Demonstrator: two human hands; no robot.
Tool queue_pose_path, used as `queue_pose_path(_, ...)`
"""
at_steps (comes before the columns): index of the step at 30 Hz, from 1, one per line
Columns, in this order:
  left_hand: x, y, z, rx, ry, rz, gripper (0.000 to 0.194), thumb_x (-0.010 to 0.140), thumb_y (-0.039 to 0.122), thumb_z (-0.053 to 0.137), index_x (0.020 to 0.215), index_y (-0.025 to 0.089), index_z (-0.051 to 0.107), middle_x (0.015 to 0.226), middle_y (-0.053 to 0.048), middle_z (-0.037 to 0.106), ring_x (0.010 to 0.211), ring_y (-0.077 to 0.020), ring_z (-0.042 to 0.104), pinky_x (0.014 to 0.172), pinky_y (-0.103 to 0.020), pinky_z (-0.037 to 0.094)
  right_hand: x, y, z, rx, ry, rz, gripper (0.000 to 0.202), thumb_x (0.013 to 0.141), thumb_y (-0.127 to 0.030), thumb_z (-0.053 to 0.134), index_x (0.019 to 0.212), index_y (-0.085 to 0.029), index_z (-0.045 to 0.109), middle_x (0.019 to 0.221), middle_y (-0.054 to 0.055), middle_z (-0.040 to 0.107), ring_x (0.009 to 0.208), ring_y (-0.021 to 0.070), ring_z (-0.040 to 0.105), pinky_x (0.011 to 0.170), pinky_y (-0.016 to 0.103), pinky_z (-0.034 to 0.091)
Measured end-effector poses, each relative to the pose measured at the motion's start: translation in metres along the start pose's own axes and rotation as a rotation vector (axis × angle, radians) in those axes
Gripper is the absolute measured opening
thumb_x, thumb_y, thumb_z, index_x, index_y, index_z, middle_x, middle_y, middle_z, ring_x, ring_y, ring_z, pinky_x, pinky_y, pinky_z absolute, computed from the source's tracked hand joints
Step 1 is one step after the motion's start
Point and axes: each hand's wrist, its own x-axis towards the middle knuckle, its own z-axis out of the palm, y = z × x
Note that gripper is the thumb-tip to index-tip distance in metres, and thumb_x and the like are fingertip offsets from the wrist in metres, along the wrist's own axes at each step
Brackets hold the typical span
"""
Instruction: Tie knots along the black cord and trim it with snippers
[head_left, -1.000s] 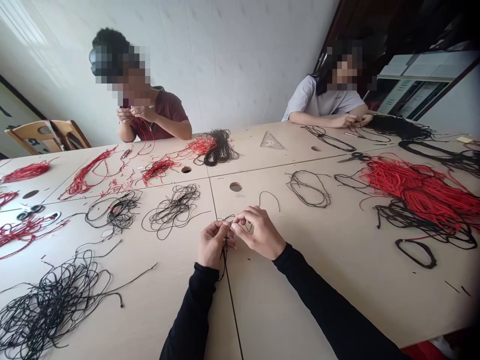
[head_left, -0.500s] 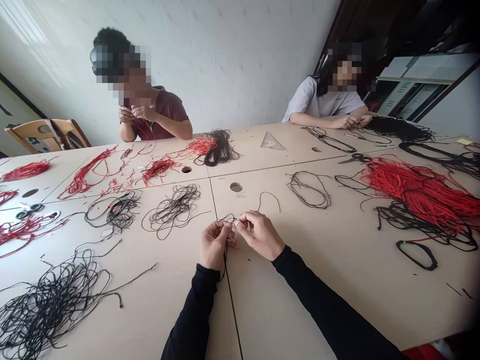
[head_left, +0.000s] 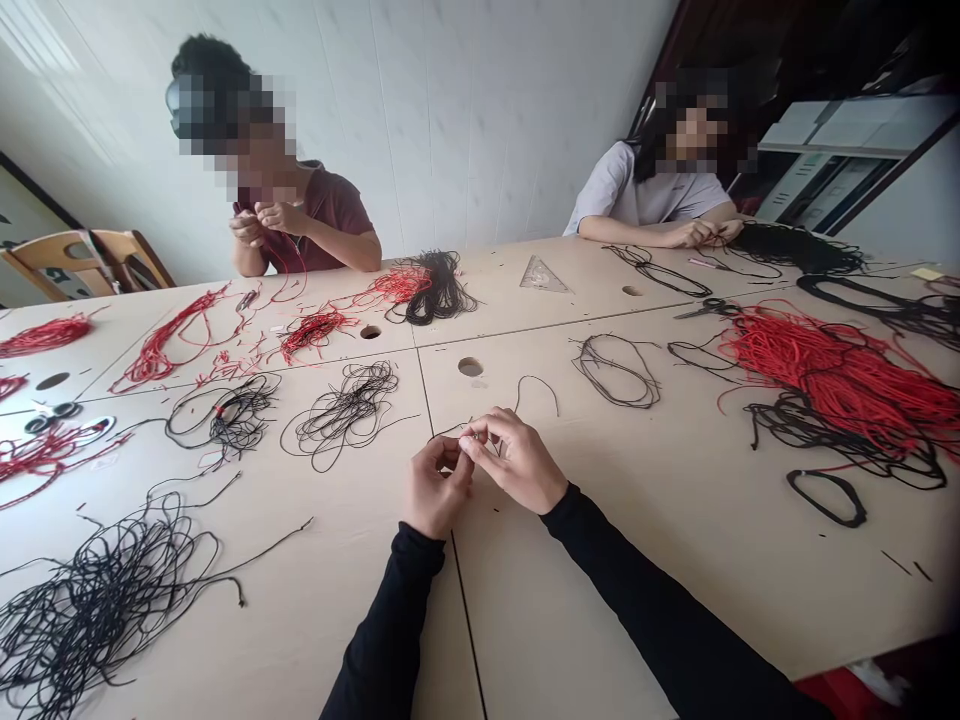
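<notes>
My left hand [head_left: 437,487] and my right hand [head_left: 520,458] meet at the fingertips above the near middle of the table. Both are pinched on a thin black cord [head_left: 538,380], whose loose end curves away on the tabletop beyond my right hand. My fingers cover most of the part between them, so any knot there cannot be made out. Past my left hand lies a loose bundle of thin black cords [head_left: 351,412]. A looped black cord coil [head_left: 616,372] rests beyond my right hand.
A large black cord tangle [head_left: 112,600] lies at the near left, and a red cord heap [head_left: 832,365] at the right. Scissors [head_left: 705,308] and a clear triangle ruler [head_left: 544,275] lie farther back. Two people [head_left: 330,215] sit across the wooden table [head_left: 600,600], handling cords.
My hands have drawn closer together, fingertips now touching. The black cord that hung below my left hand no longer shows. The view has shifted slightly.
</notes>
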Motion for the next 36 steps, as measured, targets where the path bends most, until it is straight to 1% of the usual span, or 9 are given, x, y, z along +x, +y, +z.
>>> queue_pose_path(6,0.0042,-0.0075,-0.0024,-0.232,-0.017,-0.086,0.031,0.069,0.041,0.072,0.074,0.013,0.059,0.054,0.001,0.056,0.043,-0.0109,0.052,0.040,-0.025,0.048,0.0009,0.0050,0.0022,0.060,0.079,0.080,0.009,0.084,-0.024,0.053,0.079,-0.019,0.057,0.082,0.004,0.061,0.073,0.0156,0.051,0.070,0.030,0.044)
queue_pose_path(11,0.0044,-0.0026,-0.0046,-0.386,-0.045,-0.185,0.034,0.065,0.040,0.076,0.075,0.012,0.058,0.057,0.000,0.058,0.047,-0.0118,0.055,0.044,-0.027,0.052,0.0008,0.0057,0.0031,0.038,0.082,0.081,0.009,0.083,-0.025,0.053,0.079,-0.019,0.057,0.080,0.003,0.061,0.070,0.0151,0.050,0.069,0.030,0.044)
queue_pose_path(20,0.0042,-0.0025,-0.0057,-0.503,-0.100,-0.236,0.031,0.070,0.037,0.072,0.080,0.012,0.057,0.062,-0.001,0.059,0.051,-0.0128,0.058,0.046,-0.027,0.051,0.0010,0.0064,0.0020,0.039,0.032,0.051,0.012,0.087,-0.026,0.051,0.083,-0.020,0.060,0.081,0.003,0.062,0.075,0.0157,0.054,0.069,0.029,0.044)
queue_pose_path(23,0.0044,-0.0026,-0.0058,-0.501,-0.089,-0.227,0.030,0.070,0.037,0.072,0.079,0.012,0.057,0.061,-0.001,0.059,0.051,-0.0125,0.058,0.046,-0.026,0.051,0.0007,0.0056,0.0021,0.047,0.027,0.040,0.013,0.087,-0.028,0.051,0.084,-0.019,0.061,0.080,0.003,0.061,0.075,0.0156,0.053,0.070,0.028,0.043)
queue_pose_path(26,0.0053,-0.0023,-0.0066,-0.508,-0.046,-0.221,0.029,0.069,0.035,0.073,0.077,0.012,0.057,0.059,-0.001,0.059,0.049,-0.0118,0.057,0.046,-0.026,0.051,-0.0003,0.0039,0.0018,0.060,0.044,0.074,0.016,0.087,-0.031,0.051,0.083,-0.018,0.060,0.077,0.002,0.060,0.068,0.0138,0.049,0.065,0.026,0.041)
queue_pose_path(28,0.0059,-0.0021,-0.0071,-0.527,-0.026,-0.218,0.028,0.068,0.034,0.073,0.077,0.013,0.057,0.058,0.000,0.059,0.048,-0.0118,0.057,0.046,-0.026,0.051,-0.0010,0.0031,0.0013,0.071,0.037,0.138,0.024,0.089,-0.036,0.048,0.078,-0.017,0.059,0.066,0.000,0.054,0.057,0.0116,0.041,0.056,0.025,0.036)
queue_pose_path(30,0.0060,-0.0018,-0.0073,-0.543,-0.021,-0.215,0.027,0.068,0.034,0.073,0.076,0.014,0.057,0.058,0.000,0.059,0.048,-0.0121,0.057,0.046,-0.026,0.051,-0.0011,0.0029,0.0010,0.114,-0.016,0.199,0.035,0.090,-0.041,0.045,0.071,-0.016,0.058,0.056,-0.003,0.045,0.050,0.0100,0.033,0.049,0.025,0.029)
queue_pose_path(32,0.0057,-0.0015,-0.0072,-0.549,-0.028,-0.213,0.027,0.067,0.034,0.073,0.075,0.014,0.056,0.058,0.000,0.059,0.048,-0.0121,0.057,0.046,-0.026,0.051,-0.0004,0.0028,0.0014,0.219,-0.088,0.230,0.039,0.091,-0.045,0.043,0.071,-0.016,0.060,0.053,-0.004,0.042,0.048,0.0094,0.030,0.048,0.025,0.026)
queue_pose_path(36,0.0052,-0.0013,-0.0067,-0.545,-0.025,-0.203,0.025,0.067,0.033,0.072,0.073,0.014,0.056,0.057,0.001,0.059,0.047,-0.0118,0.056,0.046,-0.027,0.051,0.0024,0.0008,0.0047,0.512,-0.105,0.291,0.033,0.086,-0.047,0.051,0.084,-0.016,0.063,0.062,-0.002,0.054,0.056,0.0113,0.045,0.055,0.025,0.038)
